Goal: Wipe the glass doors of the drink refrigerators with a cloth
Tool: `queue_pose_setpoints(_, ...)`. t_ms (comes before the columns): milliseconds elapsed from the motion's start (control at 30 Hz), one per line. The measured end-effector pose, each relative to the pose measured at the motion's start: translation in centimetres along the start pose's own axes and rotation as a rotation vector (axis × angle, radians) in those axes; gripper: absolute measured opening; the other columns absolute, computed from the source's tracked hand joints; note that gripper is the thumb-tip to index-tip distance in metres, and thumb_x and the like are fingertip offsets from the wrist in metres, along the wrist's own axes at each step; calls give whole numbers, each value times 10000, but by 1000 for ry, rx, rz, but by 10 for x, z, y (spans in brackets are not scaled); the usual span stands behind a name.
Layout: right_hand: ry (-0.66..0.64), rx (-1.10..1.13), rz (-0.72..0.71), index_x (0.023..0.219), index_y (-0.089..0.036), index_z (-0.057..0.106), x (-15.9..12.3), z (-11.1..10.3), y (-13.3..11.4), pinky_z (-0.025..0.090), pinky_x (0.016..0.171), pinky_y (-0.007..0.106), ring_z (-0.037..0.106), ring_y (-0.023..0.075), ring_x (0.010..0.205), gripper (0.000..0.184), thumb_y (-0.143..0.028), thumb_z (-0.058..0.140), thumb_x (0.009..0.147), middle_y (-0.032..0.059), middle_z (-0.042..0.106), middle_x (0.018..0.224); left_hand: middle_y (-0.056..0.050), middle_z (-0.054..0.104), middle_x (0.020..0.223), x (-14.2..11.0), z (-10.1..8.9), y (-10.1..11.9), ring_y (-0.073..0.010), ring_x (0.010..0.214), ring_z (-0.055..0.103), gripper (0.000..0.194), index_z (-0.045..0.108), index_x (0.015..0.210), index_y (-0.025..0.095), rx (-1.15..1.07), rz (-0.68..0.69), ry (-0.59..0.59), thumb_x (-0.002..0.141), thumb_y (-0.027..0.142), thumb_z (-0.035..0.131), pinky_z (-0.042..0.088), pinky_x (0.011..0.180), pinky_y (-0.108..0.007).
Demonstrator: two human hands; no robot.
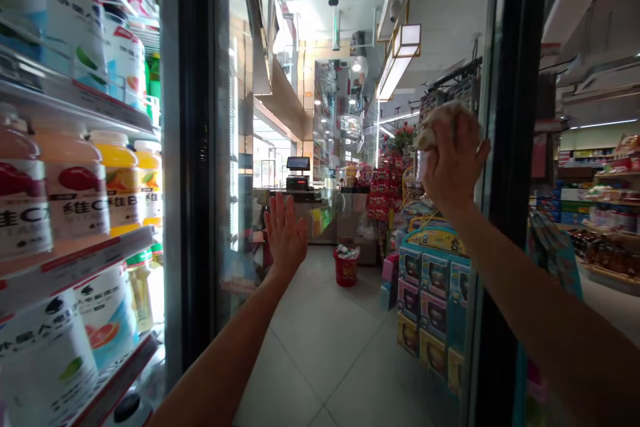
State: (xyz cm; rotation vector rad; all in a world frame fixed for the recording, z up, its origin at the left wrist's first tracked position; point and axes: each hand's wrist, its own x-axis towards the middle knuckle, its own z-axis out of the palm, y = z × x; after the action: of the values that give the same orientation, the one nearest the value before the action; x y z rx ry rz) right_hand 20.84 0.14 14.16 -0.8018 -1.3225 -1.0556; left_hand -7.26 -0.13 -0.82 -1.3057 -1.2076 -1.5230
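A glass door (310, 320) with a dark frame stands before me, swung out from a drinks cooler. Near the middle of the pane, my left hand (286, 233) lies flat with its fingers stretched up and nothing in it. Higher up on the right, close to the frame's edge, my right hand (457, 163) presses a crumpled light-coloured cloth (444, 121) to the glass. Its fingers cover part of the cloth.
At left, cooler shelves (90, 257) hold several bottled drinks (75, 180). Through the glass appear a red bucket (346, 267), a rack of boxed goods (433, 293) and a counter with a screen (299, 163). Store shelves (615, 187) stand at far right.
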Motion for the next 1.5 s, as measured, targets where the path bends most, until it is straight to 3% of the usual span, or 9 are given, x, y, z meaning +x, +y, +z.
queue_pose_setpoints(233, -357, 254, -796, 1215, -293, 497, -165, -19, -56, 220, 1097, 456, 221, 197, 1355, 397, -165, 440, 844, 7, 363, 1425, -141, 225, 1465, -16, -2, -2, -248, 1376, 128, 521, 277, 1384, 139, -6, 55, -39, 901, 329, 328, 161, 1107, -478)
queue_pose_setpoints(300, -390, 293, -898, 1188, -295, 519, -181, -22, -57, 215, 1101, 438, 257, 175, 1340, 369, -169, 435, 852, -7, 388, 1411, -148, 247, 1457, -21, -2, -4, -245, 1374, 139, 513, 289, 1379, 140, 7, 80, -39, 900, 319, 337, 164, 1106, -473)
queue_pose_setpoints(500, -186, 4, -228, 1315, -269, 406, -38, -13, -4, 157, 1056, 591, 170, 283, 1367, 453, -217, 401, 865, 68, 229, 1483, -144, 204, 1472, -44, -1, -3, -243, 1380, 101, 555, 203, 1409, 155, 45, 138, -48, 892, 287, 356, 155, 1103, -480)
queue_pose_setpoints(567, -167, -15, -166, 1321, -264, 399, -20, -12, 3, 160, 1054, 593, 146, 292, 1372, 460, -230, 408, 862, 63, 186, 1496, -145, 188, 1476, -59, 0, 0, -246, 1380, 97, 579, 167, 1417, 158, 43, 170, -66, 888, 282, 367, 145, 1104, -484)
queue_pose_setpoints(833, -386, 145, -677, 1119, -324, 562, -218, -53, -9, 179, 1105, 449, 223, 175, 1358, 351, -141, 449, 842, -18, 435, 1378, -140, 211, 1469, -86, 1, 4, -237, 1376, 125, 584, 180, 1414, 162, 19, 182, -65, 879, 275, 383, 140, 1107, -474)
queue_pose_setpoints(1100, -182, -56, -129, 1311, -248, 415, -96, -38, 31, 206, 1045, 578, 128, 285, 1377, 452, -220, 401, 861, 81, 164, 1499, -138, 185, 1477, -86, 1, 5, -250, 1378, 115, 588, 172, 1417, 165, 2, 154, -85, 881, 296, 375, 143, 1100, -497)
queue_pose_setpoints(1333, -490, 200, -802, 1190, -306, 536, -270, -69, -3, 180, 1139, 385, 200, 162, 1365, 387, -162, 422, 850, -46, 362, 1423, -107, 140, 1490, -114, -2, 0, -231, 1381, 98, 607, 150, 1421, 197, 7, 166, -146, 870, 265, 396, 122, 1115, -481)
queue_pose_setpoints(1400, -514, 259, -944, 1188, -303, 538, -279, -68, -6, 162, 1147, 365, 242, 146, 1350, 365, -191, 410, 865, -57, 398, 1400, -103, 133, 1492, -120, -3, -1, -228, 1381, 92, 611, 142, 1422, 203, 9, 160, -163, 870, 262, 398, 123, 1116, -479)
queue_pose_setpoints(1500, -399, 191, -722, 1207, -293, 520, -218, -50, -8, 99, 1132, 482, 216, 184, 1361, 374, -175, 403, 871, -12, 401, 1401, -104, 140, 1491, -122, -4, -3, -227, 1382, 84, 609, 146, 1421, 203, 13, 172, -169, 870, 262, 398, 122, 1116, -474)
